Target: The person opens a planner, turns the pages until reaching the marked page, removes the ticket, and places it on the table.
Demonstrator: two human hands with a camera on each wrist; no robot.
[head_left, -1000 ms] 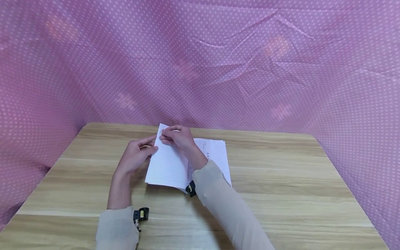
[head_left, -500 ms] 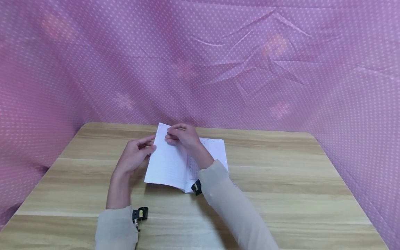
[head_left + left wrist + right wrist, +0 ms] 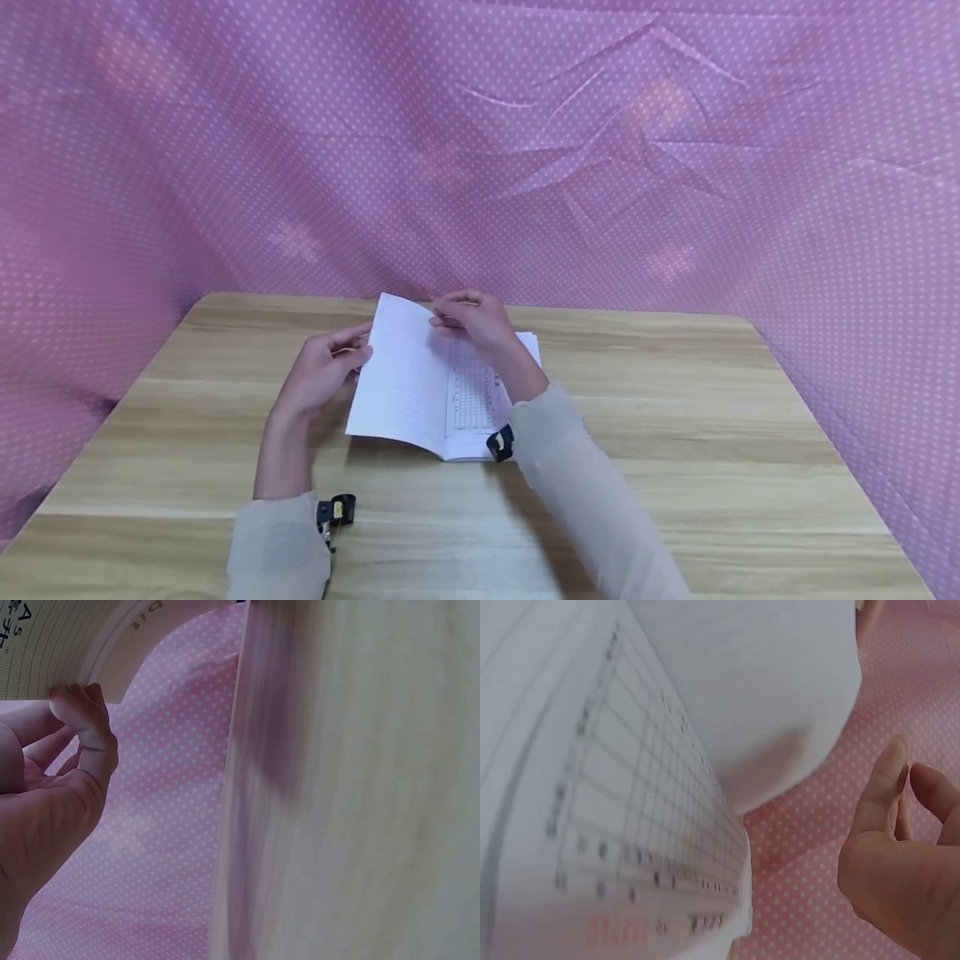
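Observation:
A white notebook (image 3: 401, 375) lies open on the table, its lined left side raised at an angle. My left hand (image 3: 318, 375) pinches that side's outer edge between thumb and fingers. In the left wrist view, the same hand (image 3: 64, 765) grips the edge of the tan cover (image 3: 67, 645), which bears dark lettering. On the right side, a printed grid page (image 3: 471, 387) shows partly, with my right forearm across it. My right hand (image 3: 476, 321) hovers over the top near the fold, fingers loosely bent. The right wrist view has this hand (image 3: 907, 862) apart from the paper, holding nothing.
The notebook rests on a wood-grain table (image 3: 697, 450) with rounded far corners. Pink dotted cloth (image 3: 480, 150) hangs behind and along both sides. Small black devices sit at both wrists, the left one (image 3: 337, 510) standing off the sleeve.
My right hand has moved rightward from the left page's upper edge toward the fold and off the paper. More of the printed grid page shows. The left hand stays on the edge.

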